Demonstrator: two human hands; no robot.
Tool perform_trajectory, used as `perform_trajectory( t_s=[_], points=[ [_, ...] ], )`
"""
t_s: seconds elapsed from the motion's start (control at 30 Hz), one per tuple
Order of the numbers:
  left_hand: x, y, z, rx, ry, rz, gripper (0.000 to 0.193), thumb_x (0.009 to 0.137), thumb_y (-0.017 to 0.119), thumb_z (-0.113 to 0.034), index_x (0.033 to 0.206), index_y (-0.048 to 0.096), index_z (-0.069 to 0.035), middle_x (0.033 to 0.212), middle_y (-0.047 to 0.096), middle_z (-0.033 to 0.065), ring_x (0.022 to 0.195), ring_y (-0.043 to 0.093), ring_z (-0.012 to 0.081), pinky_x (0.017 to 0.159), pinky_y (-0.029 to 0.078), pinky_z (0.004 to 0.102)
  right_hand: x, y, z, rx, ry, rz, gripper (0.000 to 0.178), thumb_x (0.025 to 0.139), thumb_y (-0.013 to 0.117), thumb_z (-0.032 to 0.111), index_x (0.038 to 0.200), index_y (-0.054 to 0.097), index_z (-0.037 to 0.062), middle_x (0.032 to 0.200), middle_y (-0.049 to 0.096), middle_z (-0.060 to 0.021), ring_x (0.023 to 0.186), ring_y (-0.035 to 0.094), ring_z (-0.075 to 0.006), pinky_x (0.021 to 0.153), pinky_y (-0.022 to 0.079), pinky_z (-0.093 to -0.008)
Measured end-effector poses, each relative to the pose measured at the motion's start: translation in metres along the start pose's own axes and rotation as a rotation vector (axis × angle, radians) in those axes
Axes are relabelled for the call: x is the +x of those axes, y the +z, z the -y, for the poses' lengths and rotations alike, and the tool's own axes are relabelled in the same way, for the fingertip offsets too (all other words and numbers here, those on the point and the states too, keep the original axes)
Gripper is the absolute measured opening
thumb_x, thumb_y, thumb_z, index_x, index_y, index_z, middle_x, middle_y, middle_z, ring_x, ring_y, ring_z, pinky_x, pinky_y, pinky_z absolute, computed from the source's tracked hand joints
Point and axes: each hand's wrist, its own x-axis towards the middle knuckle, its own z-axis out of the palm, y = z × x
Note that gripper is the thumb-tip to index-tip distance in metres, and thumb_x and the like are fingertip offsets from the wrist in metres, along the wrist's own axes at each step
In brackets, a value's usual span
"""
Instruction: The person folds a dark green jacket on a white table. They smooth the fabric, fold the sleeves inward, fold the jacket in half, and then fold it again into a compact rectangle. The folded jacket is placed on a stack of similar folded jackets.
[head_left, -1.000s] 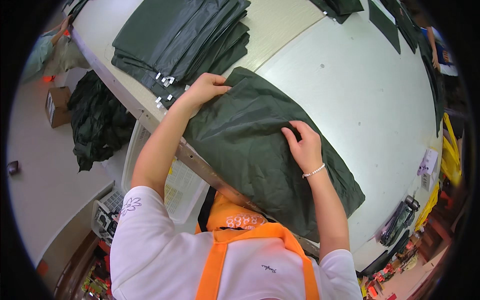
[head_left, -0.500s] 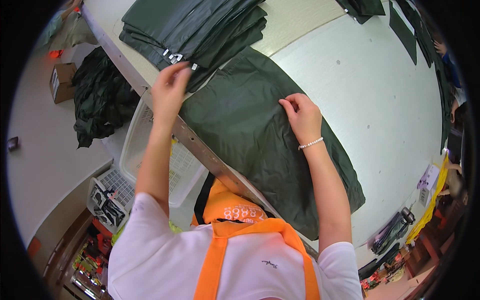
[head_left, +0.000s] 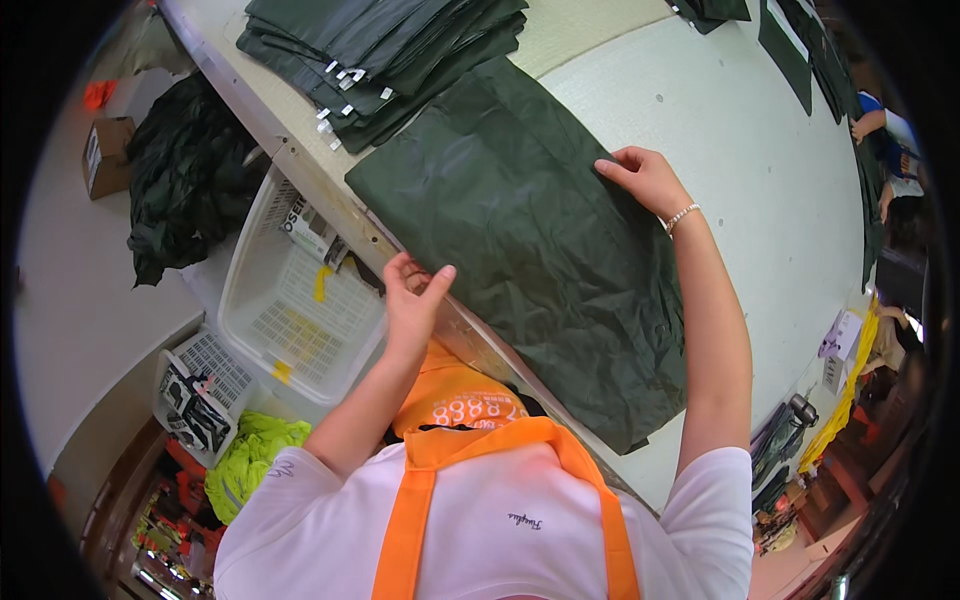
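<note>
A dark green garment (head_left: 520,230) lies flat and slightly wrinkled on the pale table, folded into a long panel. By its near left side, at the table's edge, my left hand (head_left: 412,300) has its thumb and fingers apart, holding nothing. My right hand (head_left: 655,185), with a beaded bracelet at the wrist, rests at the garment's far right edge. Its thumb tip touches the cloth, and a gap shows between thumb and fingers. Beyond the garment sits a stack of folded dark green garments (head_left: 390,50) with small white labels along the near left side.
Left of the table's metal edge (head_left: 300,165) stand a white plastic basket (head_left: 245,270), a heap of dark cloth (head_left: 185,170) and a cardboard box (head_left: 108,157). More dark pieces (head_left: 785,60) lie along the far right side, where another person's hand (head_left: 868,124) shows.
The garment's right part has been folded over, making it narrower. My left hand has come down from the stack to the near table edge. My right hand has moved up and right, loosening its pinch.
</note>
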Motion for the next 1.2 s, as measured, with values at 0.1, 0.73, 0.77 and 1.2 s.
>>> perform_trajectory(
  t_s=[0.1, 0.73, 0.77, 1.2],
  points=[
    [0.009, 0.003, -0.004, -0.166, -0.015, 0.13, 0.044, 0.082, 0.068, -0.008, 0.12, 0.046, 0.002, 0.112, 0.058, 0.0086, 0.102, 0.055, 0.0138, 0.085, 0.044, 0.0269, -0.003, -0.004, 0.02, 0.232, 0.152, 0.294, 0.043, 0.079, 0.072, 0.031, 0.107, 0.063, -0.0016, 0.096, 0.066, -0.007, 0.083, 0.061, -0.0131, 0.08, 0.048, -0.0267],
    [-0.008, 0.03, -0.01, -0.508, 0.009, 0.117, 0.073, 0.088, 0.054, -0.002, 0.147, 0.011, -0.006, 0.119, 0.053, 0.0107, 0.1, 0.054, 0.0142, 0.085, 0.043, 0.0257, 0.005, 0.018, 0.023, 0.312, 0.037, 0.298, 0.047, 0.077, 0.07, 0.01, 0.119, 0.053, -0.0019, 0.107, 0.063, -0.0076, 0.095, 0.06, -0.0151, 0.086, 0.047, -0.0289],
    [-0.009, 0.026, -0.01, -0.332, 0.046, 0.091, 0.076, 0.088, 0.054, -0.001, 0.147, 0.007, -0.007, 0.103, 0.054, 0.006, 0.086, 0.05, 0.0097, 0.075, 0.041, 0.0221, 0.005, 0.018, 0.024, 0.305, 0.017, 0.281, 0.048, 0.076, 0.07, 0.01, 0.119, 0.053, -0.0016, 0.107, 0.063, -0.0075, 0.096, 0.059, -0.0152, 0.086, 0.047, -0.0289],
    [-0.001, 0.023, -0.022, 0.122, 0.124, 0.193, 0.061, 0.078, 0.065, 0.001, 0.135, 0.043, 0.001, 0.092, 0.063, 0.0005, 0.067, 0.05, 0.0002, 0.059, 0.041, 0.0149, -0.018, -0.006, 0.046, -0.338, -0.586, 0.162, 0.083, 0.074, 0.061, -0.005, 0.145, 0.028, 0.0208, 0.137, 0.043, -0.0136, 0.113, 0.048, -0.0258, 0.102, 0.035, -0.0312]
  ],
)
